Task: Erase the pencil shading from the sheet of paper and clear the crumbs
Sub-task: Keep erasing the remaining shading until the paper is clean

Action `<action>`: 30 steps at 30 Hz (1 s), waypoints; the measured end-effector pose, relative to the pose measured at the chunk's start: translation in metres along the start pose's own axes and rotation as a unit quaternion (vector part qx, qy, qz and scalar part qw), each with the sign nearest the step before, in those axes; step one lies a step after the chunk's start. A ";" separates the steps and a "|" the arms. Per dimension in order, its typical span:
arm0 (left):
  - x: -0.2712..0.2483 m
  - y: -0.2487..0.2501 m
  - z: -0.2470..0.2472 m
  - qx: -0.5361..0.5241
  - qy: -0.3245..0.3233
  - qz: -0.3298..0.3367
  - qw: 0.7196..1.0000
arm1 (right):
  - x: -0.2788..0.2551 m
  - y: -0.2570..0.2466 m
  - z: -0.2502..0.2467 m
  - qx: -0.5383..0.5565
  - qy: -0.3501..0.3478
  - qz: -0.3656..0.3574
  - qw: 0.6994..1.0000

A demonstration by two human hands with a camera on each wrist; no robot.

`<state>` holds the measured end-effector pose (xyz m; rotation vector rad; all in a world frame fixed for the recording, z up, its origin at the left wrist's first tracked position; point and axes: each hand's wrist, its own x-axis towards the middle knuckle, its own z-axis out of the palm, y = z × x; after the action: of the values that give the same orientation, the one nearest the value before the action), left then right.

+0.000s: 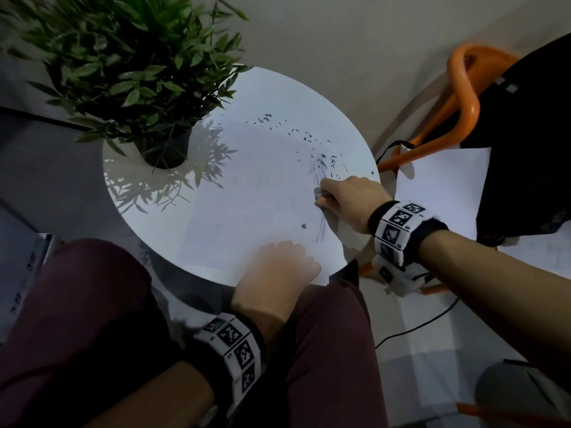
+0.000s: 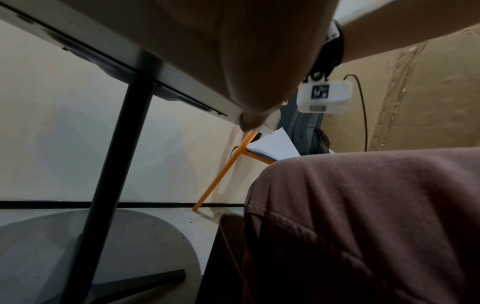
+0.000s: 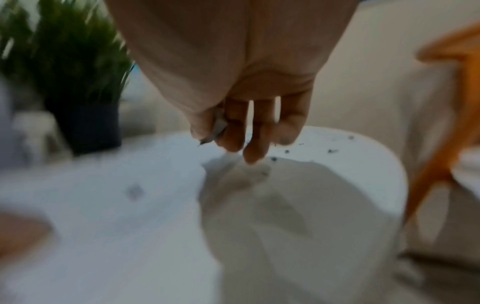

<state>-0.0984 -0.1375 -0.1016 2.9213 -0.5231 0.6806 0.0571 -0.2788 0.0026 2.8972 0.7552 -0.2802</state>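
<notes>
A white sheet of paper (image 1: 247, 211) lies on the round white table (image 1: 278, 94). Faint pencil strokes (image 1: 321, 230) remain near its right edge, and dark eraser crumbs (image 1: 321, 159) are scattered above them. My right hand (image 1: 346, 199) pinches a small grey eraser (image 1: 318, 196) against the paper; the blurred right wrist view shows the eraser (image 3: 219, 128) between thumb and forefinger. My left hand (image 1: 278, 273) rests on the paper's near edge with its fingers curled under, pressing the sheet down. The left wrist view shows only the hand's underside (image 2: 233, 61) at the table rim.
A potted green plant (image 1: 133, 81) stands at the table's left back. An orange chair (image 1: 457, 97) with a dark bag and loose white sheets (image 1: 441, 186) stands to the right. My knees in dark red trousers (image 1: 77, 319) sit under the near table edge.
</notes>
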 end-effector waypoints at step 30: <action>-0.001 -0.001 -0.004 0.017 0.021 0.005 1.000 | -0.040 -0.023 0.009 0.146 -0.063 -0.146 0.976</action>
<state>-0.1005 -0.1356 -0.0985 2.9296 -0.5268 0.7578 0.0099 -0.2800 0.0003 2.9850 1.2101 -0.6504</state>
